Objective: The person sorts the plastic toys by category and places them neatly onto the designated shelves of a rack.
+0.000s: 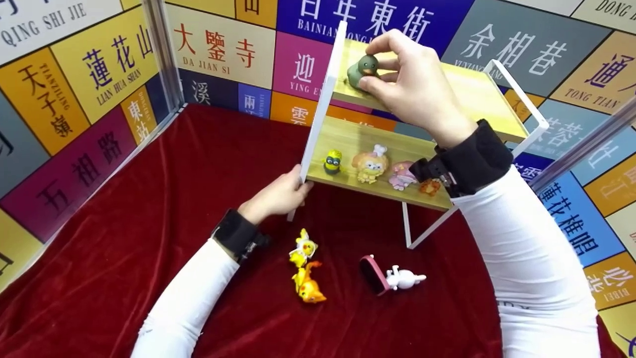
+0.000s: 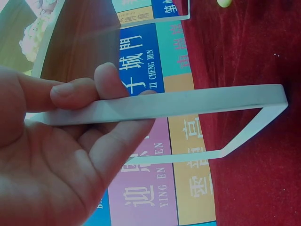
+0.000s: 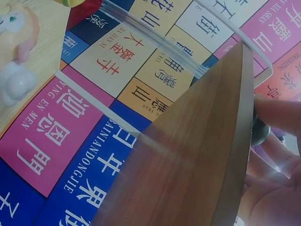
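My right hand [image 1: 417, 84] pinches a dark green duck figurine [image 1: 357, 74] at the left end of the upper wooden shelf board [image 1: 477, 94]. In the right wrist view the board hides most of the duck [image 3: 259, 131]; whether it touches the board I cannot tell. Lower down, my left hand [image 1: 280, 196] grips the white metal leg [image 2: 211, 100] of the rack, fingers and thumb around the bar. On the lower board stand a yellow minion figurine [image 1: 333, 162], a fluffy orange figurine [image 1: 371, 164], a pink figurine [image 1: 402, 175] and a small orange tiger-like figurine [image 1: 430, 187].
Yellow figurines [image 1: 303, 248] and an orange-yellow one [image 1: 309, 288] lie on the dark red cloth [image 1: 223, 308] before the rack. Right of them lies a white figurine [image 1: 405, 278] against a pink-rimmed dark piece [image 1: 375, 275]. Panels with printed signs [image 1: 223, 49] stand behind.
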A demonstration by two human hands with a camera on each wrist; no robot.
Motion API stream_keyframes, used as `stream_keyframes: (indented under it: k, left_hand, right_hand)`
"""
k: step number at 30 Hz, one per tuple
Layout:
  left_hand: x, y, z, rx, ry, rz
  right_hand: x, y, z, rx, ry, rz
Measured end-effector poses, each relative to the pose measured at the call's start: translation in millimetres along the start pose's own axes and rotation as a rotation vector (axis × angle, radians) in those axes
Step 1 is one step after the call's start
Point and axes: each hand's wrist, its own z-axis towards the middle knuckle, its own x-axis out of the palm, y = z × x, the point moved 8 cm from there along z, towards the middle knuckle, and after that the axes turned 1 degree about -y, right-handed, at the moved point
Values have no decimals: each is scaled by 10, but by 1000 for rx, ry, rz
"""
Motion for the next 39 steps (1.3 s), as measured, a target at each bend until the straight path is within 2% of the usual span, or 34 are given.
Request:
stream_keyframes:
  k: [7,12,16,20,24,28,34,39]
  left_hand:
    - [3,-3,-11,-13,-3,8]
    - [18,0,-15,-19,8,10]
    - [28,7,-9,-22,12,10]
    - [50,17,0,-14,13,4]
    - [55,28,-7,-6,7,5]
    - [44,41,-10,-13,5,9]
    - [23,15,4,-18,11,15]
    - [8,-3,0,-18,19,21]
  right_hand:
    - [-44,7,-25,6,-7,-30]
    - [-235,55,-144,27,-93,-70]
    - [-412,94,-380,-31,-229,-36]
    - [-480,128,-749,-143,-336,29]
    - [-359,157,-1138,-269,-316,76]
    - [-159,116,-1442,-332,-251,123]
    - [177,18,-1769,-357,-172,108]
    - [434,-39,-1869,-344,-110,84]
